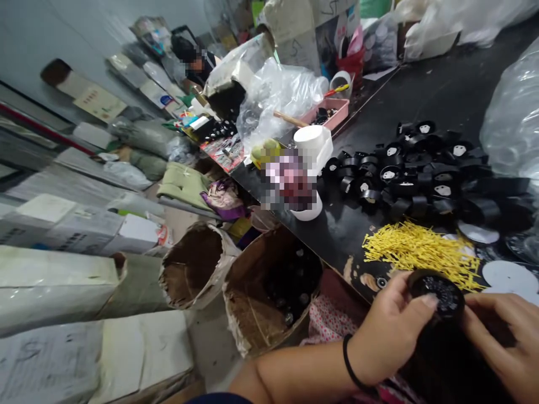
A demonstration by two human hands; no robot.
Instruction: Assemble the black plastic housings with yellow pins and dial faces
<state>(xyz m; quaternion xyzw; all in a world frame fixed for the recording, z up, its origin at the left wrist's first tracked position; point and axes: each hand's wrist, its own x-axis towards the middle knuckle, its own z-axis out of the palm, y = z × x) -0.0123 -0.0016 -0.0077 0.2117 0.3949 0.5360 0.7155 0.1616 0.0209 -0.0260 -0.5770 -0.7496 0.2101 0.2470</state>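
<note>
Black round part (pixel 450 297), at the counter (pixel 442 84) edge: left hand (pixel 389 331) clamped it, apparently for steadiness; right hand (pixel 511 331) touched its side, grip unclear. Yellow pins (pixel 421 251) lay heaped nearby, presumably for reach.

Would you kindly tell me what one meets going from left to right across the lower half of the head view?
White cartons, smaller open cardboard container, larger open cardboard container, left hand, black round part, right hand.
</note>
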